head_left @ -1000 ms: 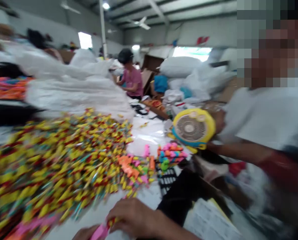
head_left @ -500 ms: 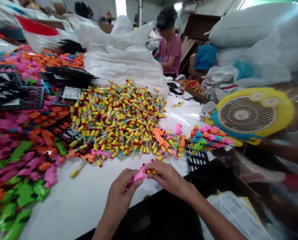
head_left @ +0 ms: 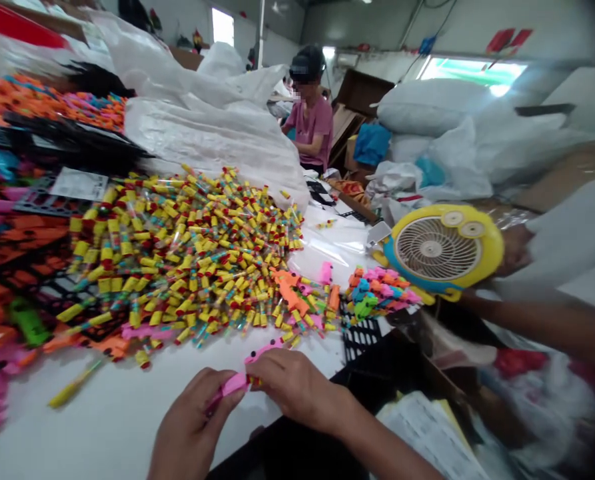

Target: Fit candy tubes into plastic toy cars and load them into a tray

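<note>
My left hand (head_left: pixel 197 413) pinches a pink plastic toy piece (head_left: pixel 234 385) between thumb and fingers. Against its right end, my right hand (head_left: pixel 297 383) is closed on a small yellow and red capped tube (head_left: pixel 254 381), mostly covered by the fingers. Just beyond the right fingers shows a pink toy car (head_left: pixel 263 349) with dark wheels; whether it is held or lies on the table I cannot tell. A large heap of clear tubes with yellow and red ends (head_left: pixel 202 253) spreads ahead of both hands. One loose tube (head_left: pixel 74 385) lies on the white table (head_left: pixel 102 427) to the left.
Orange toy cars (head_left: pixel 292 293) lie at the heap's right edge. Bundled coloured toy cars (head_left: pixel 377 290) sit near a black plastic grid (head_left: pixel 360 340). A yellow fan (head_left: pixel 432 250) stands at right, with another person's arm (head_left: pixel 532 327) below it. Behind the heap are white sacks (head_left: pixel 212 130) and a seated person (head_left: pixel 310 117).
The view has swung right, so the heap and fan appear farther left. Both hands stay together at the pink toy piece, with the right hand's back turned slightly more over the tube.
</note>
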### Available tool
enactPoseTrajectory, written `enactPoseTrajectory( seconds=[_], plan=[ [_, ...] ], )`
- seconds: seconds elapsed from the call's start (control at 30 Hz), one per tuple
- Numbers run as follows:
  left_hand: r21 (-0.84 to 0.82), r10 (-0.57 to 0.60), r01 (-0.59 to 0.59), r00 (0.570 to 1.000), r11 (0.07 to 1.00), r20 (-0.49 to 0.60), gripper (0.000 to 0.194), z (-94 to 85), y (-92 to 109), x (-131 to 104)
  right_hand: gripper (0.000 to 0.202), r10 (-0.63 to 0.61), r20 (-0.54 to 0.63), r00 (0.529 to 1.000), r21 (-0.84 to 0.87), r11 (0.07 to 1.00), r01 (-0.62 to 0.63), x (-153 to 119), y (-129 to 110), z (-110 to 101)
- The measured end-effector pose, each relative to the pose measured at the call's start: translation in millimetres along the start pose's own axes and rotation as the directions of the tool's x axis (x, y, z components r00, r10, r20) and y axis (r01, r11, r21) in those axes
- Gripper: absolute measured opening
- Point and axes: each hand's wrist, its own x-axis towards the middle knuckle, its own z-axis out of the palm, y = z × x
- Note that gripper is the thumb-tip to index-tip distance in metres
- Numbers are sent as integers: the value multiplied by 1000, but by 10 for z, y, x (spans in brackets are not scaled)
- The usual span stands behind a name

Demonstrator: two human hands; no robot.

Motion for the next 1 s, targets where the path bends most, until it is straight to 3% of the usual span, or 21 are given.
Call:
enactPoseTrajectory(
  seconds=[0.2,0.3,0.5,0.63,0.73,0.83,0.87,0.9,1.0],
  plan=[
    [-79,-200,209,974,975,109,29,35,6,-49,14,-96,131,987,-148,982,115,-48,-24,-33],
    [-159,-292,309,949,938,120,34,63,-19,-89,10,-139,72,988,-192,970,151,-90,-39,26],
    [-246,-414,473,874,846,255,32,72,-23,-106,14,-231,-42,972,-217,952,217,-162,-77,141],
    [-119,-406,441,883,890,235,24,73,11,-135,16,-219,-55,974,-166,964,208,-192,-127,326],
    [44,-277,273,951,961,139,23,66,73,-142,24,-166,-108,980,-151,977,148,-238,-4,420],
    [82,-98,102,994,991,-54,37,-75,98,-89,23,-153,-162,975,-240,964,112,-290,369,256],
    [105,-59,73,989,992,-137,41,-169,74,-65,25,-170,-249,953,-319,944,85,-301,523,149],
    [166,-32,71,973,984,-228,42,-285,27,-44,30,-102,-341,935,-381,924,-39,-305,667,33],
    [421,31,217,860,880,-509,30,-720,-245,-18,45,50,-481,876,-489,814,-314,-271,895,-226]
  ],
)
